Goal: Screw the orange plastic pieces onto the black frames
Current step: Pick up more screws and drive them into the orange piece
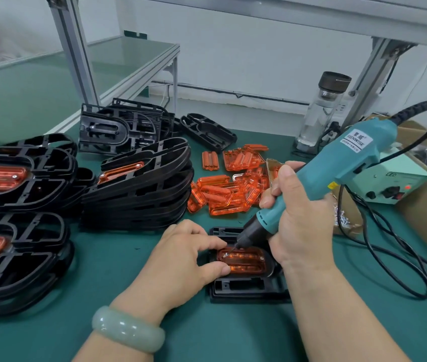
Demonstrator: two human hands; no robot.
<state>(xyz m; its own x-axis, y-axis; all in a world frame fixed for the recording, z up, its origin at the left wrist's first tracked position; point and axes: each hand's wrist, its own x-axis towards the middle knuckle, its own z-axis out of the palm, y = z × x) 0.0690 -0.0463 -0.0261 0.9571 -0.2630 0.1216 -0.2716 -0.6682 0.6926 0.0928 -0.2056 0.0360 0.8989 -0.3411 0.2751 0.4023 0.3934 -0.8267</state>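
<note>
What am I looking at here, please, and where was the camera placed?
This is one view from a camera worn on a person's head, looking down at their bare hands; there is no robot. The right hand grips an electric screwdriver, its tip on a screw at the left end of an orange piece. The left hand pinches that piece steady on a black frame. On the green table lie loose orange pieces, stacked frames, a bottle and a power box.
</note>
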